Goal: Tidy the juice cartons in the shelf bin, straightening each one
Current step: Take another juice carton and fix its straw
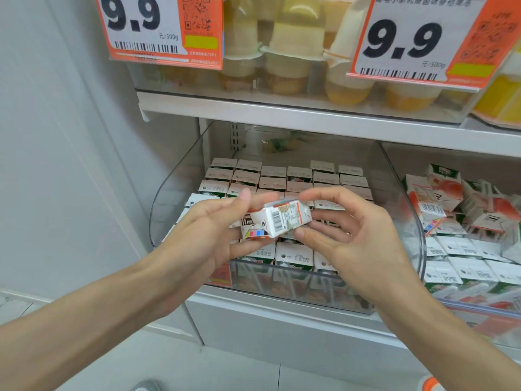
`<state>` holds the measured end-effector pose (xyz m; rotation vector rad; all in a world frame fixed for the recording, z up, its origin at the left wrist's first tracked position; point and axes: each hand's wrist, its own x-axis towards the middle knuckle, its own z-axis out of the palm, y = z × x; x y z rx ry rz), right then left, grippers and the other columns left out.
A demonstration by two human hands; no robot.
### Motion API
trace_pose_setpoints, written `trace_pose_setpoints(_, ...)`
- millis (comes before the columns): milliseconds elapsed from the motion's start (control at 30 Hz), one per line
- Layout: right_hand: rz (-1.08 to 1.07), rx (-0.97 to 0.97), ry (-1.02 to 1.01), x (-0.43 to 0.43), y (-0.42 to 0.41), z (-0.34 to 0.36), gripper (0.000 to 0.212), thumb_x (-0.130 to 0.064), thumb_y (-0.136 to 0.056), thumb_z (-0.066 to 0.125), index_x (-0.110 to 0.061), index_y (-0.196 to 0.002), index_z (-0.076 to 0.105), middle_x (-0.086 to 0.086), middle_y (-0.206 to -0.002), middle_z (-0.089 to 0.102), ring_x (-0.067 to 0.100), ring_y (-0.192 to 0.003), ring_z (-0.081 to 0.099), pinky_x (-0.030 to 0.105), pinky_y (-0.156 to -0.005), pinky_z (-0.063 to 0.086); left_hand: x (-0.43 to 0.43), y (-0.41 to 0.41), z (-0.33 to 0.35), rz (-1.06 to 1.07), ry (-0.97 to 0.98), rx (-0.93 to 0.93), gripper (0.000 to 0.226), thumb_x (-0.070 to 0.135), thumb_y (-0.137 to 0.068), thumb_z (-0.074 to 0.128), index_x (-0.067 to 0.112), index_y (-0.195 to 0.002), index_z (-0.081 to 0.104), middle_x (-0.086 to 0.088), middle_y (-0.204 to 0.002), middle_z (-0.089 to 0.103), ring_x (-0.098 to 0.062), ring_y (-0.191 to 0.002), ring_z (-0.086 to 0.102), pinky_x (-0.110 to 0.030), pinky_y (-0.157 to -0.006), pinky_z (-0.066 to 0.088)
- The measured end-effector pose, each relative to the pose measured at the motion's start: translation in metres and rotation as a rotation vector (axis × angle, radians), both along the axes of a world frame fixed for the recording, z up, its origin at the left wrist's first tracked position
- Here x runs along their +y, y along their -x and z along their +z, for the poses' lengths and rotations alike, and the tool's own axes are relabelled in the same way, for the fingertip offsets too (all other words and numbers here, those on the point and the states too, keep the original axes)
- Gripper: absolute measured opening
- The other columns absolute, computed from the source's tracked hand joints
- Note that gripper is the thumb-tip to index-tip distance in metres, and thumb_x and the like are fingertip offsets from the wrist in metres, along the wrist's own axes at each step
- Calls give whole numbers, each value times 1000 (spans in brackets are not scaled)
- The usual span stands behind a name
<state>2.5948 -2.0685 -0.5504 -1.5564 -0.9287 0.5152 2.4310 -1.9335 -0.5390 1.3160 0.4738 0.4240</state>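
Observation:
A small white juice carton (279,220) with a barcode and coloured squares lies on its side in the air above the clear shelf bin (180,176). My left hand (214,230) holds its left end, thumb on top and fingers underneath. My right hand (346,227) holds its right end between forefinger above and thumb below. Under my hands, several upright cartons (270,176) stand in neat rows inside the bin, their white tops showing.
To the right, a second clear bin (479,309) holds several cartons, some lying jumbled on top (439,198). The shelf above (282,114) carries jelly cups and two orange 9.9 price tags (158,26). A grey wall panel stands at left.

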Motion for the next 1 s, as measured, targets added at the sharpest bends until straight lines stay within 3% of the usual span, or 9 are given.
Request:
trace_pose_setpoints(100, -28, 150, 53, -1, 2, 5, 46, -14, -85, 87, -36, -123, 73, -13, -113, 79, -9, -107, 70, 7, -80, 56, -1, 1, 0, 17, -45, 1, 33, 18, -106, 51, 12, -129, 73, -1, -128, 77, -17, -119, 73, -24, -94, 60)
trace_pose_setpoints(167, -15, 176, 94, -3, 2, 6, 43, -22, -88, 85, -38, -126, 73, -21, -115, 77, -13, -108, 68, 9, -81, 56, -3, 2, -1, 38, -122, 27, 31, 17, -102, 59, 18, -128, 76, 6, -128, 76, -11, -119, 72, -22, -92, 59)
trace_pose_setpoints(267, 1, 276, 93, -3, 3, 9, 34, -23, -94, 78, -36, -125, 75, -20, -119, 77, -2, -108, 73, 23, -101, 54, -6, 2, -1, 23, -161, 26, 38, 10, -95, 70, 24, -131, 73, 11, -132, 74, -12, -120, 72, -25, -97, 59)
trace_pose_setpoints(400, 51, 386, 75, -3, 3, 16, 35, -24, -97, 73, -30, -132, 71, -2, -114, 81, 21, -94, 81, 27, -90, 63, -7, 0, -1, 9, -217, 4, 54, 1, -88, 77, 31, -133, 69, 17, -142, 66, -12, -128, 68, -22, -101, 56)
trace_pose_setpoints(533, 32, 331, 93, -6, -12, 19, 34, -28, -96, 73, -23, -130, 73, -2, -115, 81, 20, -97, 80, 36, -101, 58, -4, -7, -3, -16, -338, 1, 62, 5, -86, 80, 31, -140, 63, 18, -143, 64, -9, -129, 66, -30, -111, 52)
trace_pose_setpoints(667, -85, 3, 87, -11, -32, 31, 31, -20, -96, 75, -32, -125, 69, -24, -104, 79, 2, -94, 78, 24, -88, 55, 4, -22, -10, -7, -518, 31, 65, 17, -85, 81, 32, -144, 56, 17, -140, 66, -3, -131, 63, -26, -114, 48)
trace_pose_setpoints(800, -180, -294, 182, -14, -53, 28, 38, -18, -99, 74, -39, -128, 64, -15, -115, 75, 2, -99, 74, 34, -95, 61, 11, -41, -19, -58, -794, 168, 64, 21, -94, 78, 41, -148, 49, 26, -138, 62, 7, -132, 56, -26, -119, 43)
trace_pose_setpoints(900, -177, -483, 288, -14, -60, 25, 41, -15, -103, 68, -39, -135, 60, -9, -125, 69, -6, -99, 71, 34, -95, 61, 11, -59, -24, -95, -928, 237, 66, 32, -97, 76, 46, -152, 43, 27, -144, 57, 1, -136, 53, -35, -118, 45)
trace_pose_setpoints(1000, -159, -661, 375, -12, -62, 21, 42, -20, -102, 69, -33, -141, 59, -2, -129, 65, 14, -120, 65, 43, -103, 56, 9, -76, -30, -87, -987, 257, 69, 43, -93, 78, 43, -152, 42, 23, -145, 58, -3, -134, 54, -39, -112, 49)
